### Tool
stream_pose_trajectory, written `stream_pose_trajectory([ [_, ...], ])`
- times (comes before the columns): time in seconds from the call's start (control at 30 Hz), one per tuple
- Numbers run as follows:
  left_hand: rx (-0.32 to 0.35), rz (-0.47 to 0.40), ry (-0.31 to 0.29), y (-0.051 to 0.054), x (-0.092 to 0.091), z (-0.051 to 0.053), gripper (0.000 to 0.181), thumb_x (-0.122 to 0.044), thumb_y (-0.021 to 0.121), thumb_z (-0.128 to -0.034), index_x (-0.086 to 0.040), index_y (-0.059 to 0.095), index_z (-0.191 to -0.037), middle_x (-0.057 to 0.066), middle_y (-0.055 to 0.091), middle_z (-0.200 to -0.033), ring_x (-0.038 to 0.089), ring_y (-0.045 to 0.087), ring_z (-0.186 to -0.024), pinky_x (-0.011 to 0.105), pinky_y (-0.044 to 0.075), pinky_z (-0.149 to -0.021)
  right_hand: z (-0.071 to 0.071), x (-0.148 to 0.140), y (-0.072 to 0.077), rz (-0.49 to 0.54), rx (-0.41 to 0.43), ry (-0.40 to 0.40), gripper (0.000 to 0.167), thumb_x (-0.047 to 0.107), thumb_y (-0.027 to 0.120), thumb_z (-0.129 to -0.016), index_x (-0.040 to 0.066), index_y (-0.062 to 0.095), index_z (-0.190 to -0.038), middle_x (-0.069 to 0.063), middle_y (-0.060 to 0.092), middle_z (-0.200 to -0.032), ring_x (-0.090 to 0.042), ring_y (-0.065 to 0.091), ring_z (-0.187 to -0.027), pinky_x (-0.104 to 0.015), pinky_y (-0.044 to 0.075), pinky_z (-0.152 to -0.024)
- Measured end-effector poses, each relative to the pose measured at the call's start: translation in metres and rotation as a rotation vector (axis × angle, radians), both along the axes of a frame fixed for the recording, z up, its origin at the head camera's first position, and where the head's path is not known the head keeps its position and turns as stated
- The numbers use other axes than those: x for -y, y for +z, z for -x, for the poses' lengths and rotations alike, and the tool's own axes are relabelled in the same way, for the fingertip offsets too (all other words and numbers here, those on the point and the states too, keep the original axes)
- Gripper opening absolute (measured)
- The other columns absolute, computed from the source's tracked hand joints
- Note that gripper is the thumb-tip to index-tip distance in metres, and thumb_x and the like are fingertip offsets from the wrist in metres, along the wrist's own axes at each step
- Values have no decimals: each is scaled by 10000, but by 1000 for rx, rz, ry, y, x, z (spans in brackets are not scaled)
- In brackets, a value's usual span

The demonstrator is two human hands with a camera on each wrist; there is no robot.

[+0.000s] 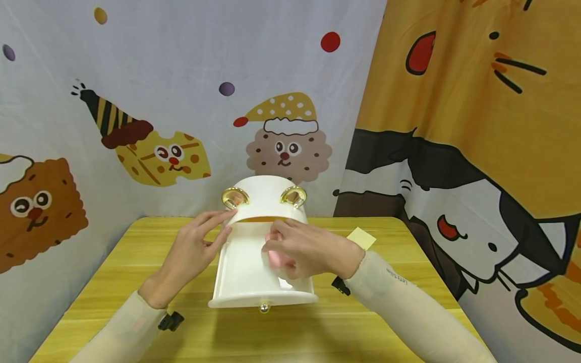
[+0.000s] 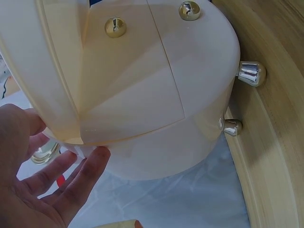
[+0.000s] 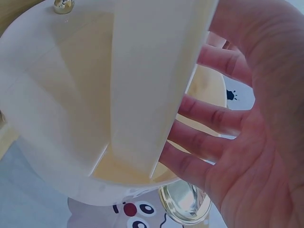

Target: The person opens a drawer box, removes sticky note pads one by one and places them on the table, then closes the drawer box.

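A white rounded box (image 1: 265, 196) with two gold rings stands on the table, its front panel drawn out toward me like a drawer (image 1: 245, 272). A gold ball knob (image 1: 264, 307) sits at the near end of the drawer. My left hand (image 1: 190, 247) touches the left side of the box with fairly straight fingertips, near where the drawer meets the body. Over the drawer, my right hand (image 1: 308, 247) holds a small pink thing (image 1: 279, 256), blurred and partly hidden by the fingers. In the right wrist view the fingers reach behind the drawer's white side wall (image 3: 156, 85).
A pale yellow square of paper (image 1: 361, 238) lies on the wooden table (image 1: 150, 252), right of the box. Behind the table hangs a cloth printed with cartoon figures (image 1: 181, 60). Gold knobs (image 2: 115, 27) show on the box's face in the left wrist view.
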State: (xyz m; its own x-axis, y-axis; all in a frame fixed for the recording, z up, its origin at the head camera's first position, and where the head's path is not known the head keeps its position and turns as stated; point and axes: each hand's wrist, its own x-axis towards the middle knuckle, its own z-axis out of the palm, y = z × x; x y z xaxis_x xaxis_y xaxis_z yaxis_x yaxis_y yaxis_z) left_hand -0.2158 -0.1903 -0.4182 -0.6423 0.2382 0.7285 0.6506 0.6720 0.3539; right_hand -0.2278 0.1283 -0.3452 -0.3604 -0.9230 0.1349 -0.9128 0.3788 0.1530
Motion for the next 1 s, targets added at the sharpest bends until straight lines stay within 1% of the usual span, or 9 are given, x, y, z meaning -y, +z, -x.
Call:
stream_pose_trajectory([
  [0.27, 2, -4, 2, -1, 0, 0, 444, -44, 850, -1064, -129, 801, -1496, 170, 802, -1359, 322, 863, -1022, 147, 639, -661, 1, -1, 0, 16, -7, 22, 344, 252, 931, -941, 215, 787, -1252, -81, 701, -1324, -239, 702, -1156, -336, 650, -1017],
  [0.43, -8, -4, 2, -1, 0, 1, 438, -41, 851, -1061, -123, 804, -1489, 176, 805, -1349, 320, 863, -1004, 149, 636, -652, -1, -1, 3, 3, 57, 10, 379, 187, 917, -922, 235, 776, -1271, -71, 730, -1337, -215, 720, -1146, -300, 652, -972],
  [0.5, -12, -3, 3, -1, 0, 1, 438, -40, 852, -1060, -120, 805, -1487, 178, 806, -1345, 318, 863, -994, 149, 635, -646, -1, -1, 4, -1, 87, 11, 388, 177, 914, -931, 242, 775, -1287, -70, 746, -1357, -189, 732, -1101, -272, 650, -941],
  [0.57, -13, -2, 5, 0, 0, 1, 437, -41, 851, -1061, -119, 804, -1488, 178, 806, -1345, 318, 863, -994, 150, 634, -645, -1, 0, 5, -2, 99, 27, 376, 170, 902, -955, 237, 777, -1304, -73, 763, -1361, -164, 734, -1023, -246, 644, -896],
  [0.63, -12, -2, 6, 0, 0, 1, 436, -42, 850, -1062, -118, 804, -1488, 179, 806, -1346, 319, 863, -994, 151, 635, -645, -1, 0, 6, 3, 97, 45, 368, 153, 886, -965, 229, 780, -1309, -68, 776, -1336, -146, 724, -976, -229, 636, -867],
  [0.73, -7, -2, 7, 0, 0, 1, 435, -43, 849, -1063, -118, 803, -1489, 180, 805, -1348, 320, 863, -996, 150, 636, -648, -1, 1, 6, 8, 93, 55, 350, 129, 853, -989, 212, 782, -1321, -35, 777, -1237, -118, 685, -907, -208, 612, -819],
  [0.87, -6, -2, 6, -1, 0, 0, 436, -46, 851, -1063, -121, 804, -1489, 181, 804, -1344, 320, 862, -991, 151, 637, -650, -1, 2, 7, 9, 112, 44, 364, 110, 832, -1009, 181, 783, -1362, -4, 741, -1139, -91, 624, -839, -180, 566, -764],
  [1.0, -9, -1, 6, -1, 0, 0, 441, -48, 853, -1061, -125, 803, -1492, 179, 806, -1340, 318, 861, -994, 155, 640, -653, 0, 3, 7, 5, 90, 67, 401, 69, 800, -1024, 145, 774, -1417, -20, 750, -1172, -108, 655, -875, -191, 593, -796],
])
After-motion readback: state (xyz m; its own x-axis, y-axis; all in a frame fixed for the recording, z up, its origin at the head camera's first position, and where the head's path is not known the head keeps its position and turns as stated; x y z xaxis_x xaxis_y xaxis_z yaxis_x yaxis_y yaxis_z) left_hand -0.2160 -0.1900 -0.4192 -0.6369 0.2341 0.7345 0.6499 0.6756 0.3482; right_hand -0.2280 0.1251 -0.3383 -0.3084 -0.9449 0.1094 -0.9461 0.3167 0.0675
